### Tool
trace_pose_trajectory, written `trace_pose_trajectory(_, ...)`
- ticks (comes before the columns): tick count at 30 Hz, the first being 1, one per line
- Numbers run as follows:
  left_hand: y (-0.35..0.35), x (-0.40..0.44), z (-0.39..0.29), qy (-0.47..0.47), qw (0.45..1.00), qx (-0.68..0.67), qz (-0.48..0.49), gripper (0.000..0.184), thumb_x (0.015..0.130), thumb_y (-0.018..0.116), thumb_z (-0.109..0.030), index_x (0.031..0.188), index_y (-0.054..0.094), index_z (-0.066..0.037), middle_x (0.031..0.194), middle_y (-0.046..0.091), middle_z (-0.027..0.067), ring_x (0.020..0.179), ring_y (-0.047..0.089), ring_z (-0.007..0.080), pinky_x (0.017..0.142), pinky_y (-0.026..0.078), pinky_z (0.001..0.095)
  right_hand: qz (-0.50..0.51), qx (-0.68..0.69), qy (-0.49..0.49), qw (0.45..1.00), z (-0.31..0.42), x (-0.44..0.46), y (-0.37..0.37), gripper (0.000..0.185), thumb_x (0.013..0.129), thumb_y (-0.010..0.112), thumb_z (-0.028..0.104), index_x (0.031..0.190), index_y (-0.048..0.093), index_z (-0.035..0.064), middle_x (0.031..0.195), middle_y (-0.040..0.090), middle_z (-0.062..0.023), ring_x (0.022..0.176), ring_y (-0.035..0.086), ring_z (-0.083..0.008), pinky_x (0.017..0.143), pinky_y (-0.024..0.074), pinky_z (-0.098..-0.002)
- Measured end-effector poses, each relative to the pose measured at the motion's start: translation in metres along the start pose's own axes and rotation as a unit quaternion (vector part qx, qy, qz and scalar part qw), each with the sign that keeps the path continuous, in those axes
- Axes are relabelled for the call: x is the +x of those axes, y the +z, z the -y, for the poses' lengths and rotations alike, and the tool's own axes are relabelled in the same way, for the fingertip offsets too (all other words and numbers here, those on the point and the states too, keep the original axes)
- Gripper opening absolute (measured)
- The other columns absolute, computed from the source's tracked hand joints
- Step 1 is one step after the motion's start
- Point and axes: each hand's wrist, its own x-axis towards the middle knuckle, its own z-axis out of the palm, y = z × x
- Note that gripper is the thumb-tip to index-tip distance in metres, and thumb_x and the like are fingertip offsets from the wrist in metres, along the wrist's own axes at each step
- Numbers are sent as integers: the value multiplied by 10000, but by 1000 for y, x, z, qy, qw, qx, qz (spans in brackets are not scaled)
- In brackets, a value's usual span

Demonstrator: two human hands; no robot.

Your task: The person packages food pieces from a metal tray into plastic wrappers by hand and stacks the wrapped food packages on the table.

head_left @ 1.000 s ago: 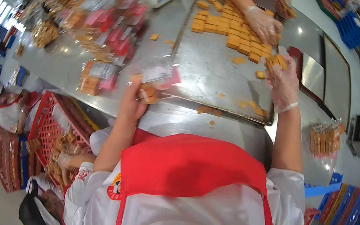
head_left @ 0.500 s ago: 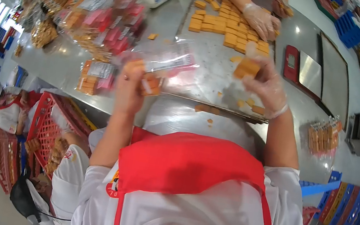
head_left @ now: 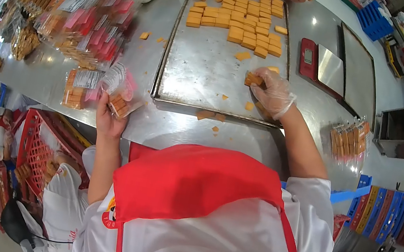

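Holding biscuits (head_left: 251, 79) over metal tray (head_left: 195, 71)

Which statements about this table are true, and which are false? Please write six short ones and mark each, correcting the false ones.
1. The left hand holds a bag with biscuits inside. True.
2. Both hands wear gloves. False: the left hand is bare; only the right hand is gloved.
3. A red scale lies to the right of the tray. True.
4. The tray is empty. False: many biscuits lie on it, mostly toward its far end.
5. A pile of bags lies to the left of the tray. True.
6. The right hand is at that pile. False: it is at the tray's near right part, with biscuits in its grip.
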Motion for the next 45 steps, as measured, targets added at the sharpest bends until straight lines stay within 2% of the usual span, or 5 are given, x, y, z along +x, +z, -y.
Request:
trace_pose_trajectory(11,-10,2,-2,-31,999,31,-18,305,912,371,-272,1168,438,-121,1052,566,98,969,553,273,844,410,586,-4,-116,2,993,-51,19,-28,304,720,668,189,946,485,103,922,585,-100,804,575,-304,661,465,-363)
trace_pose_trajectory(18,-22,2,-3,-58,996,21,61,329,875,478,-268,1131,459,-61,1031,559,95,860,563,200,741,465,337,13,-169,114,979,-37,18,-26,371,733,651,162,1003,399,119,890,592,-147,747,600,-300,610,478,-373)
trace_pose_trajectory(25,68,-2,27,18,961,276,3,318,857,516,-317,1057,475,-73,801,548,38,666,524,128,559,425,249,-47,561,175,808,43,22,-7,479,730,611,36,1091,302,99,744,547,-98,616,532,-134,502,443,-247)
trace_pose_trajectory(33,106,8,38,161,867,471,-32,334,846,552,-247,1076,464,-22,933,554,60,812,552,115,704,471,269,79,566,173,802,103,20,2,460,752,605,34,1146,371,82,716,529,-68,551,459,-102,479,387,-213)
trace_pose_trajectory(45,98,10,33,-115,987,32,106,321,868,469,-299,1062,458,-43,907,566,92,789,580,192,651,492,341,69,731,163,659,95,12,-2,505,704,626,-4,1147,414,114,955,548,-120,637,512,-153,496,376,-224)
